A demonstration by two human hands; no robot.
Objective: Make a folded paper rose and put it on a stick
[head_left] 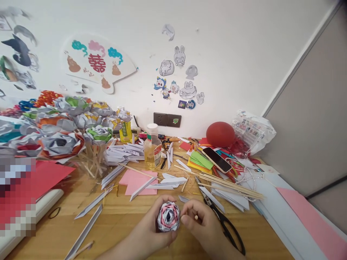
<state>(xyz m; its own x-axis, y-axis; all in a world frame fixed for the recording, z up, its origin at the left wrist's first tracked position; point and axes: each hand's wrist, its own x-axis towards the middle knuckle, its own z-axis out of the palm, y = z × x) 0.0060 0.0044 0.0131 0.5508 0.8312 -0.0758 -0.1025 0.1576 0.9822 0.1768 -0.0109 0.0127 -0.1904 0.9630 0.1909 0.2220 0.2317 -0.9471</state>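
My left hand (pixel 159 231) is wrapped round a folded paper flower (pixel 168 216), made of white patterned and pink strips in rings about a dark centre. Close against the flower's right side, my right hand (pixel 199 220) is closed in a pinch. A small pale round tip (pixel 196 217), like a stick end, shows among its fingers; the rest is hidden. Black-handled scissors (pixel 230 231) lie just right of that hand. Beyond the hands are folded paper strips (pixel 168 181) and pink paper squares (pixel 141 180).
Finished paper flowers (pixel 62 144) crowd the left, some standing in a clear container (pixel 92 162). A bottle of yellowish liquid (pixel 153 148) stands mid-table. Farther right are a phone (pixel 217 159), thin wooden sticks (pixel 233 185), green paper (pixel 201 160) and a red balloon (pixel 220 134).
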